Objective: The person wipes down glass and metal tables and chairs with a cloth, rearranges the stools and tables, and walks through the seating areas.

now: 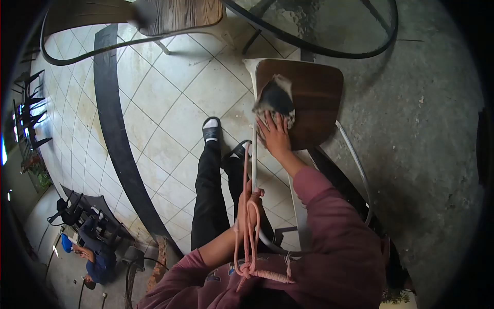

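A chair with a dark brown wooden panel [321,103] and a pale metal tube frame [254,159] stands tipped in front of me. My right hand [275,135] lies flat on a dirty beige and black cloth [278,98], fingers spread, pressing it against the panel. Lower down, my left hand [251,211] is closed around the frame's tube, its fingers partly hidden. A knotted pinkish cord [247,268] hangs from my maroon hoodie across the view of that hand.
Another wooden chair [185,15] and a round glass table [329,26] stand at the top. Dark chairs [31,113] line the far left. A person in blue [100,262] is at lower left. Tiles [149,98] meet bare concrete [411,144] at right.
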A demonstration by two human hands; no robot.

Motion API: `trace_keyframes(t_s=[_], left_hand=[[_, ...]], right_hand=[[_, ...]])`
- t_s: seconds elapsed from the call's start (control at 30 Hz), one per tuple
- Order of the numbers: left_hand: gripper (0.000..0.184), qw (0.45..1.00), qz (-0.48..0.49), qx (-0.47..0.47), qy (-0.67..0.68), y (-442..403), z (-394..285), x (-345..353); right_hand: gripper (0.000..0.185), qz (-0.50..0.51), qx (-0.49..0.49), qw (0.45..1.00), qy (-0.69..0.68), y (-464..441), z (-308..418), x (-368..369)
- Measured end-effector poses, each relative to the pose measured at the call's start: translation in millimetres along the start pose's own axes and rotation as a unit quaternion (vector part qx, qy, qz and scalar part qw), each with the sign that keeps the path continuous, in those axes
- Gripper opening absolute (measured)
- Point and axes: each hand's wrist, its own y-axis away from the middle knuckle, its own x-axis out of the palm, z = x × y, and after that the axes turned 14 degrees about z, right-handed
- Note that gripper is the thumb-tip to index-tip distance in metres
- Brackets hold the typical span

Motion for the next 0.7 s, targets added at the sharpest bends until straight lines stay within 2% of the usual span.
trace_keyframes(t_s=[0.03,0.07,0.13,0.17,0.23,0.3,0.37,0.47,0.5,0.53,0.6,0.63,0.7], left_hand=[[0.034,1.000,-0.013,-0.011,0.024,-1,-3,1],[0.029,0.999,0.003,-0.031,0.022,1,-4,-1],[0.025,0.999,-0.009,-0.031,0.043,3,-7,3],[0.022,0.997,-0.024,-0.023,0.067,1,-9,7],[0.018,0.997,-0.013,-0.008,0.072,1,-12,9],[0.017,0.998,0.005,-0.033,0.057,3,-8,2],[0.019,0.997,-0.004,-0.017,0.074,2,-11,7],[0.027,0.996,0.007,-0.007,0.090,2,-12,8],[0.026,0.995,-0.009,0.000,0.097,2,-12,9],[0.026,0.995,-0.010,0.000,0.097,0,-12,10],[0.023,0.996,-0.014,-0.004,0.090,2,-11,8],[0.018,0.995,-0.011,-0.010,0.095,1,-11,8],[0.016,0.997,0.001,-0.017,0.077,1,-8,4]], right_hand=[[0.070,0.014,-0.026,1.000,0.002,6,-1,0],[0.070,0.087,-0.039,0.994,0.046,26,-8,0],[0.076,0.112,-0.020,0.993,0.014,63,-36,25],[0.077,0.115,0.006,0.993,-0.011,79,-55,39],[0.076,0.074,0.061,0.995,0.035,91,-95,37],[0.074,0.044,0.251,0.966,-0.031,88,-140,56],[0.076,0.055,0.287,0.949,-0.117,84,-162,14],[0.077,0.119,0.291,0.942,-0.115,86,-169,3],[0.073,0.053,0.260,0.962,-0.067,90,-173,17],[0.073,0.054,0.259,0.962,-0.068,87,-169,1],[0.069,0.124,0.320,0.935,-0.087,82,-164,-40],[0.060,0.049,0.281,0.957,0.049,88,-165,-58],[0.051,0.019,0.271,0.949,0.163,102,-192,-76]])
